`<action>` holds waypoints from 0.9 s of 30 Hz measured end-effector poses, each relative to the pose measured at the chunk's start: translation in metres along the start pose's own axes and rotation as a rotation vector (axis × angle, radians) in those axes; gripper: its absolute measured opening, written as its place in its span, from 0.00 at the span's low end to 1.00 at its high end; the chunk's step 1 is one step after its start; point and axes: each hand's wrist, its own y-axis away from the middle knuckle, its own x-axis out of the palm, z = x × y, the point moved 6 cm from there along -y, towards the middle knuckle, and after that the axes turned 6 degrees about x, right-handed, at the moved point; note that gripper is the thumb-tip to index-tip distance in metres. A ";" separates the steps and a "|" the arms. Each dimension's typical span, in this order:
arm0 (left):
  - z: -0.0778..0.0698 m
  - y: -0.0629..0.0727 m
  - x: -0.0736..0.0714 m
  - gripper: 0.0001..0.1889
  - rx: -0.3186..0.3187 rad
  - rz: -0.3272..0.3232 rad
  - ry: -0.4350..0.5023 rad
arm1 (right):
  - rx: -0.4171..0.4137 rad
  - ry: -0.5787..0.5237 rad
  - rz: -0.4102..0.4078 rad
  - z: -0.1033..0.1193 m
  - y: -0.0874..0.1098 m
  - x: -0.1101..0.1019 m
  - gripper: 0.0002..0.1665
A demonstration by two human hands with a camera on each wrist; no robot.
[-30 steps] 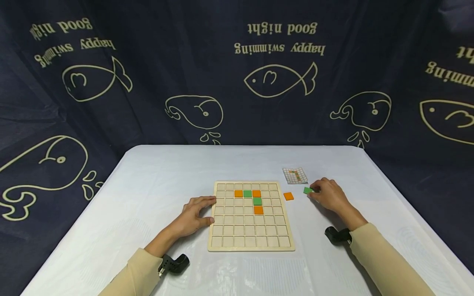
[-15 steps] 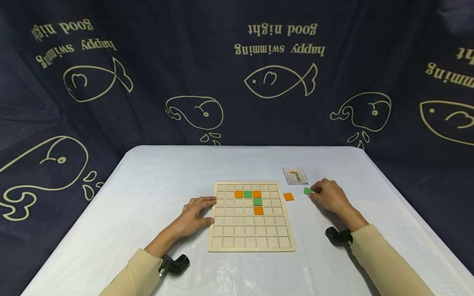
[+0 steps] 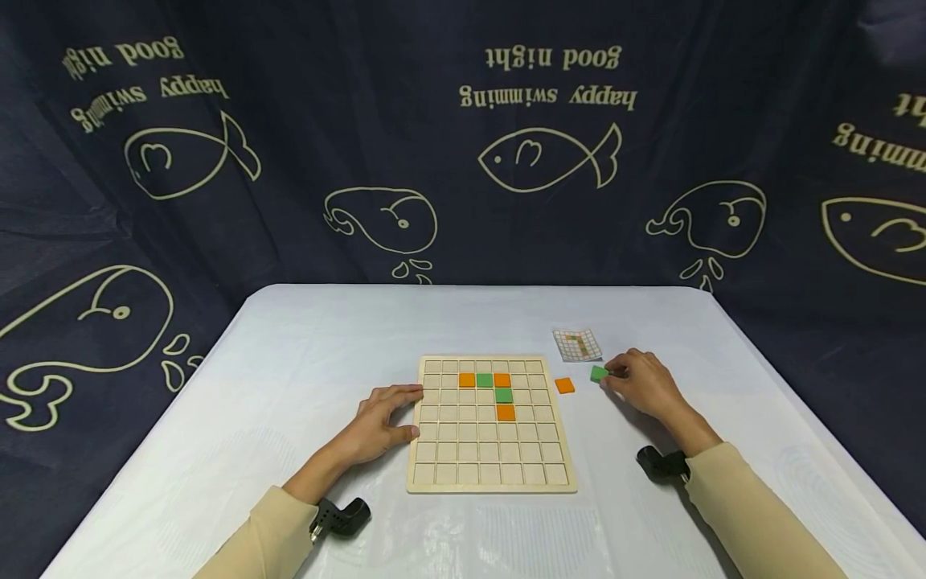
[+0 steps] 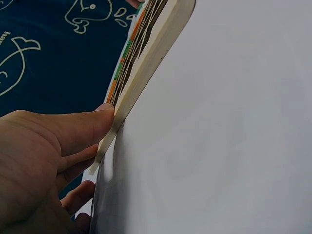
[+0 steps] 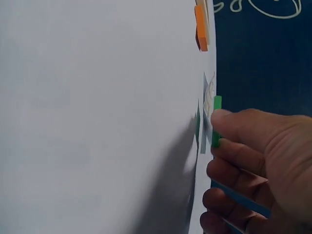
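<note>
A pale wooden grid board (image 3: 477,452) lies mid-table, bearing several orange and green square tiles in an angled row. My left hand (image 3: 378,425) rests against the board's left edge, thumb and fingers extended; the left wrist view has the thumb touching the board's side (image 4: 146,70). Right of the board, my right hand (image 3: 644,384) pinches a green tile (image 3: 598,374) between thumb and forefinger. In the right wrist view that tile (image 5: 218,103) is held just off the table, its lower part partly covered by the thumb.
A loose orange tile (image 3: 565,386) lies between the board and my right hand. Behind it is a small creased paper card (image 3: 576,345) printed with a coloured grid pattern. The white table (image 3: 347,330) ends at a dark printed curtain (image 3: 463,233).
The green tile has shifted slightly left in my right hand's pinch and appears lifted. My left hand and the board have stayed put.
</note>
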 end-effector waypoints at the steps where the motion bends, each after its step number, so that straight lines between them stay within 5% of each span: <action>1: 0.000 0.000 0.000 0.29 0.001 0.000 0.000 | -0.003 -0.005 -0.002 0.002 0.001 -0.001 0.18; 27: 0.000 0.000 0.000 0.30 0.003 -0.003 -0.003 | -0.240 -0.097 -0.019 0.078 0.050 0.004 0.12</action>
